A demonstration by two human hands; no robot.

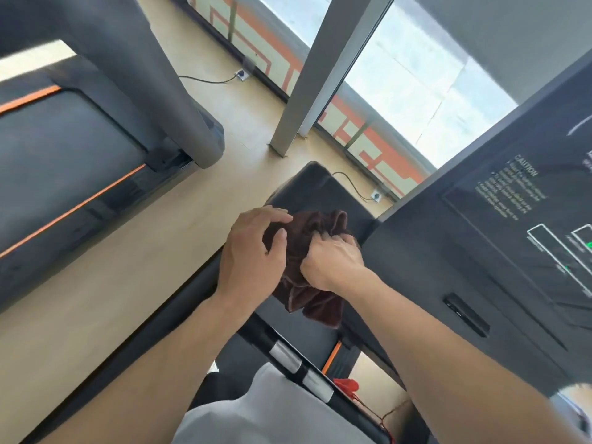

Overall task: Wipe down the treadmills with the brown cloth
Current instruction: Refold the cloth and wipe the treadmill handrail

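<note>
The brown cloth [304,274] is bunched up between both hands in the middle of the head view, with a corner hanging down below them. My right hand [333,261] is closed in a fist on its right side. My left hand [253,251] grips its left side, thumb and fingers curled over the top. The hands hover above the dark front hood [320,187] of the treadmill I stand on. Its black console [499,238], with caution text and a display, fills the right. A second treadmill [70,155] with orange stripes lies to the left.
A grey pillar [323,72] stands at the window ahead. Two floor sockets [242,75] [376,196] with black cables sit near the window base. Light wooden floor [160,251] runs between the treadmills. A handrail with silver grip sensors [299,370] crosses below my arms. Something red [347,386] lies on the floor.
</note>
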